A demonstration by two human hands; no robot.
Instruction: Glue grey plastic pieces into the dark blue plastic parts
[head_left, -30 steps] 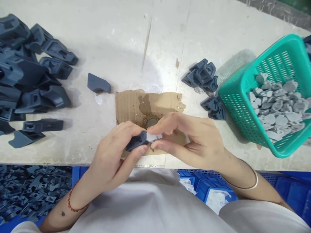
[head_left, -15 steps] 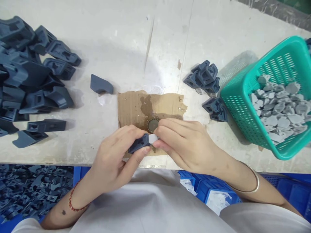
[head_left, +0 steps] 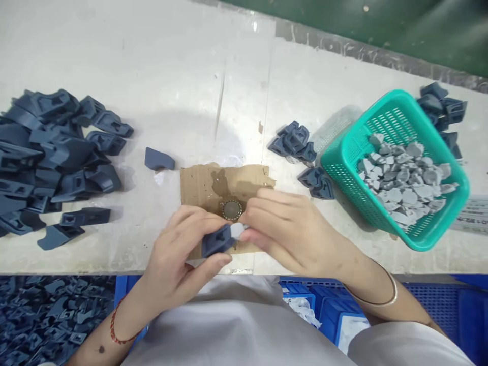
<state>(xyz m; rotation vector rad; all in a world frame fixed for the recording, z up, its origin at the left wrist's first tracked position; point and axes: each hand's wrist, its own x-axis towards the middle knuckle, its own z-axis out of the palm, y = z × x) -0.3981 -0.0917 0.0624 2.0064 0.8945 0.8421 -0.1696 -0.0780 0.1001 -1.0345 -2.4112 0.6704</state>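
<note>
My left hand (head_left: 183, 249) grips a dark blue-grey plastic part (head_left: 217, 241) between thumb and fingers, its hollow side partly showing. Pinched in my right hand (head_left: 282, 231) is a small light-grey piece (head_left: 237, 231), which meets the right end of the dark part; I cannot tell how far it sits in it. Just behind the hands, a round metal cap (head_left: 232, 209) with a toothed rim lies on a torn piece of cardboard (head_left: 194, 185). The cardboard has a dark wet stain. One single dark part (head_left: 159, 159) lies at the cardboard's back left.
A heap of dark parts (head_left: 61, 152) covers the table's left side. At right stands a green basket (head_left: 343, 157) of light-grey pieces (head_left: 407, 178), with small clusters of dark parts (head_left: 293, 140) beside it. Below the table edge are blue crates (head_left: 324, 305) and many more dark parts (head_left: 41, 315).
The camera view has shifted, showing more of the table's far edge and right side. Both hands still hold the dark part and grey piece together; the left thumb has moved slightly lower on the part.
</note>
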